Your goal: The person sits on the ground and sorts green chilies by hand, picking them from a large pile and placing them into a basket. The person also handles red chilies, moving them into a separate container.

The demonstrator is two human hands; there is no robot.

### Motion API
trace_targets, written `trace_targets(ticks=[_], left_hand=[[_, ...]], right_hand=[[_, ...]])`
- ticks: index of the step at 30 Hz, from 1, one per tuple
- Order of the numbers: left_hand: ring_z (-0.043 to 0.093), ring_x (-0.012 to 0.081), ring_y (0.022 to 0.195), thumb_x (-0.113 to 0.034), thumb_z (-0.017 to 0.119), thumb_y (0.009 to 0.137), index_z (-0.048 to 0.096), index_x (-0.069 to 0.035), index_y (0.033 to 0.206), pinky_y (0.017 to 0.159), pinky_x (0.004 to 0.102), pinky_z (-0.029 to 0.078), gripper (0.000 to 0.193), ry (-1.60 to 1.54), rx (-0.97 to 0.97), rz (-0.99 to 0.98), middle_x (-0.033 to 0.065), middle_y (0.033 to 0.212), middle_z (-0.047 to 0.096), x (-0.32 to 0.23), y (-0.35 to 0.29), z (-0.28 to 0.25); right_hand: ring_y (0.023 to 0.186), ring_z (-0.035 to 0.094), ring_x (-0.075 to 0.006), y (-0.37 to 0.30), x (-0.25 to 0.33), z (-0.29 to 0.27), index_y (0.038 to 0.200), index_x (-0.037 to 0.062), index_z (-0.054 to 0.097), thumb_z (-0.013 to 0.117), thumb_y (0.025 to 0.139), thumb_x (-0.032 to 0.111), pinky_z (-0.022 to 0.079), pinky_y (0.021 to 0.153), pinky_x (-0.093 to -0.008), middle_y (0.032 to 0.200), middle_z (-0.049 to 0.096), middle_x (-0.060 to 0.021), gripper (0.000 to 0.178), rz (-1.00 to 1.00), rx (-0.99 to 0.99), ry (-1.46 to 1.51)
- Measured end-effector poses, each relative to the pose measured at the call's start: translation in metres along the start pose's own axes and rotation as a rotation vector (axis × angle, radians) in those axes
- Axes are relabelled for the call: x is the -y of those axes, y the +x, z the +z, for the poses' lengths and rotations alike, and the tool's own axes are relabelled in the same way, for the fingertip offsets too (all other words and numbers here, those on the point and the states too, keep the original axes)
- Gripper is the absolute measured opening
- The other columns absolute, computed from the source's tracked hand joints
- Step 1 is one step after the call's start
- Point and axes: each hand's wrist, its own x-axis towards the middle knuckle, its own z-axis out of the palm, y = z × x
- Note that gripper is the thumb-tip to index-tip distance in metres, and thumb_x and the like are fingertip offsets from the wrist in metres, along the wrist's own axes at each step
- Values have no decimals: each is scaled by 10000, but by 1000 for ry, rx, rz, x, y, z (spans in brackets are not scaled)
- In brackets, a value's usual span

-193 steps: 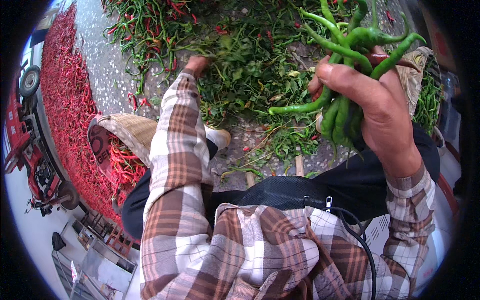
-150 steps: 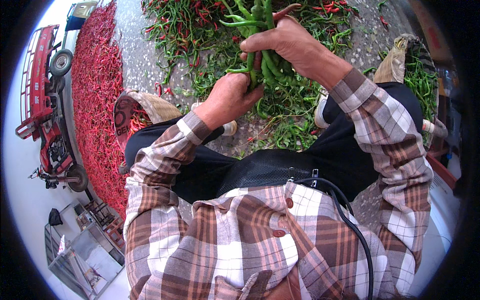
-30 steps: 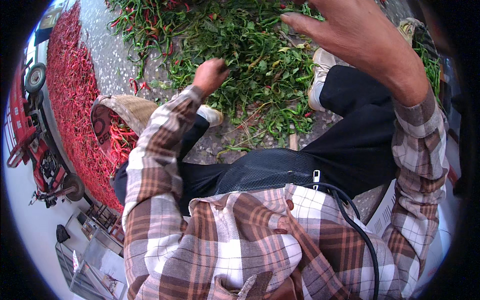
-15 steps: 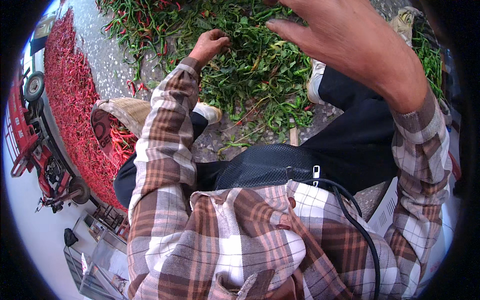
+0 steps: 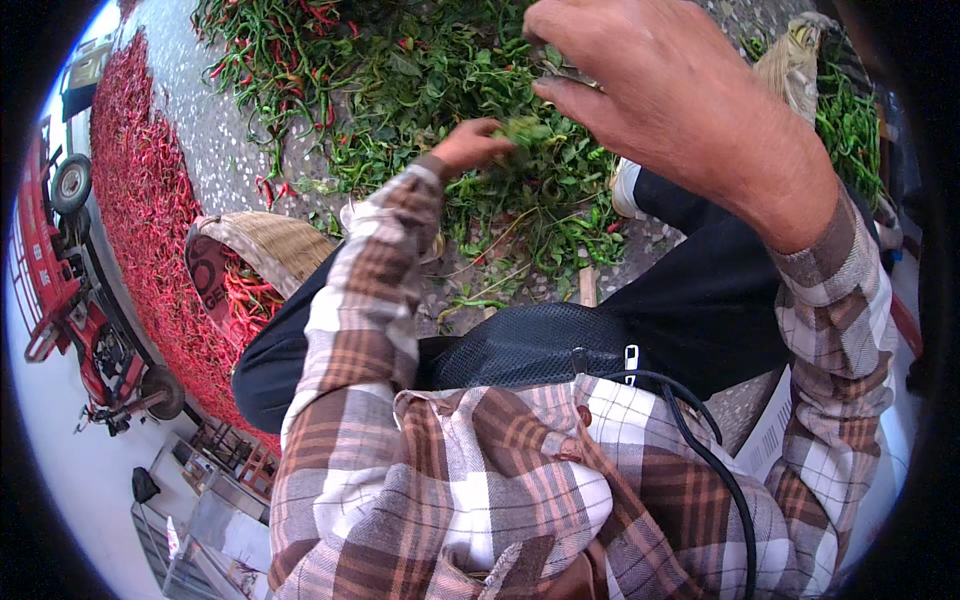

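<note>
Green leaves (image 5: 500,190) everywhere
left hand (image 5: 470,145) pinching a leafy clump (image 5: 522,130), right hand (image 5: 660,90) raised, fingers loosely spread, holding nothing.

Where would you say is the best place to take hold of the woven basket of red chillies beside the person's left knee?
Probably by the rim of the woven basket: it lies tipped with its mouth toward the spread of red chillies, so the upper edge stands free. A grip from above, on the side nearer the knee, looks easiest. No handle shows. The left hand is busy in the green chilli pile.
</note>
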Motion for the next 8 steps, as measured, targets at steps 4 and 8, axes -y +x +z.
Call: trace_targets(ticks=[4,8], left_hand=[[622,127,764,-236,666,834,592,-3,1143,678,274,516,393,-97,-125,-15,58,942,657,-27,-28,-46],[655,145,756,-234,654,846,547,-54,1224,622,293,544,432,-277,-220,-36,59,970,657,-38,-35,-70]], right_hand=[[629,569,-301,-7,-2,-2,761,-9,491,528,817,51,462,590,-410,687,545,-153,90,-20,-8,57],[621,566,-291,-4,0,-3,758,-4,492,529,818,53,466,588,-400,677,541,-139,90,-22,-24,71]])
